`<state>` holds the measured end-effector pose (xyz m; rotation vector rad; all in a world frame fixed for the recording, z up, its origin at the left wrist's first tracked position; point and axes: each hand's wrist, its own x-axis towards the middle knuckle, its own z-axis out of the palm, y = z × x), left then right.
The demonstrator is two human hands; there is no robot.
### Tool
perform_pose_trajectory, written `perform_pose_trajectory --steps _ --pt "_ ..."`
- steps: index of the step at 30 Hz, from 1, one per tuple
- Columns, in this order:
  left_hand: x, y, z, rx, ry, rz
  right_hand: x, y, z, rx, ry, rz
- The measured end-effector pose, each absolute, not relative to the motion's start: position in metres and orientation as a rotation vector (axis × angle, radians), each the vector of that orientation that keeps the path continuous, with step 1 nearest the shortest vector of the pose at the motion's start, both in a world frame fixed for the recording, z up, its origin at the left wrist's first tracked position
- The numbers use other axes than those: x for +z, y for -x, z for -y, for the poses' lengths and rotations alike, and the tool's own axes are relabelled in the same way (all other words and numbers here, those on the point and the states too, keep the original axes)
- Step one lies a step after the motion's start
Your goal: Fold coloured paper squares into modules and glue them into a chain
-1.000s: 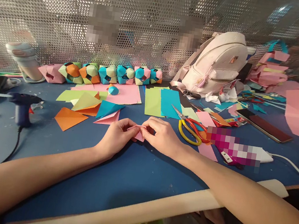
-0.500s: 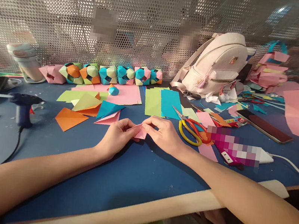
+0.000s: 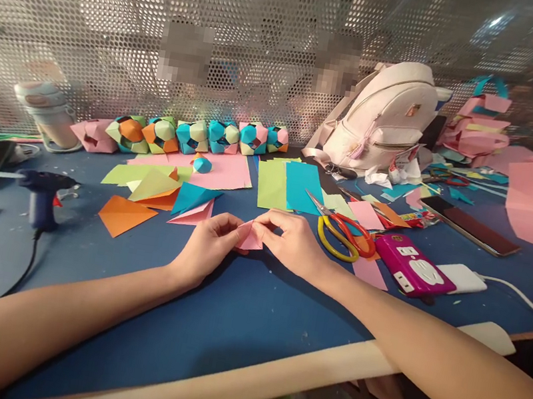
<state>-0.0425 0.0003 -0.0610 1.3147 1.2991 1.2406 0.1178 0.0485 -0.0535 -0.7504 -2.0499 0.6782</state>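
Note:
Both my hands meet over the blue table (image 3: 240, 303), pinching a small folded pink paper piece (image 3: 250, 237). My left hand (image 3: 209, 244) grips its left side with fingers curled. Its right side is pinched between the closed fingers of my right hand (image 3: 293, 241). Folded triangles lie just behind my hands: a blue one (image 3: 193, 196), a pink one (image 3: 193, 213) and an orange one (image 3: 121, 214). Flat green (image 3: 272, 183) and blue sheets (image 3: 302, 185) lie further back.
A row of folded paper balls (image 3: 195, 136) lines the perforated metal screen. Red-and-yellow scissors (image 3: 342, 232), a pink device (image 3: 410, 266), a phone (image 3: 474, 227) and a white backpack (image 3: 385, 120) are to the right. A glue gun (image 3: 42, 191) and a bottle (image 3: 47, 114) stand left.
The pink piece has been turned and raised slightly between my fingers; both hands stay in nearly the same place. The view has tipped a little.

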Motion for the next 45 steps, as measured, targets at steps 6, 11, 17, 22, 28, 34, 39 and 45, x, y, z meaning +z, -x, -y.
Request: perform_pose_trajectory --steps 6,11,17,22,28,34,39,45 --pt "-0.068 0.047 -0.004 1.347 -1.241 -1.314 -0.054 -0.119 -0.048 0.752 0.869 2.087" --pt "-0.067 0.046 -0.003 1.340 -1.237 -1.382 -0.064 -0.116 -0.049 0.562 0.854 2.129" --pt "-0.064 0.044 -0.003 1.288 -1.260 -1.397 -0.070 -0.117 -0.055 0.401 0.796 2.173" --pt "-0.064 0.044 -0.003 1.266 -1.293 -1.316 -0.071 -0.118 -0.056 0.347 0.809 2.231" --pt "-0.069 0.047 -0.006 1.311 -1.219 -1.372 -0.063 -0.119 -0.052 0.609 0.847 2.176" --pt "-0.071 0.047 -0.006 1.326 -1.214 -1.294 -0.065 -0.117 -0.054 0.543 0.839 2.185" --pt "-0.068 0.046 -0.005 1.292 -1.280 -1.268 -0.072 -0.118 -0.059 0.393 0.801 2.212" --pt "-0.067 0.046 -0.006 1.309 -1.272 -1.311 -0.072 -0.118 -0.058 0.338 0.771 2.239"
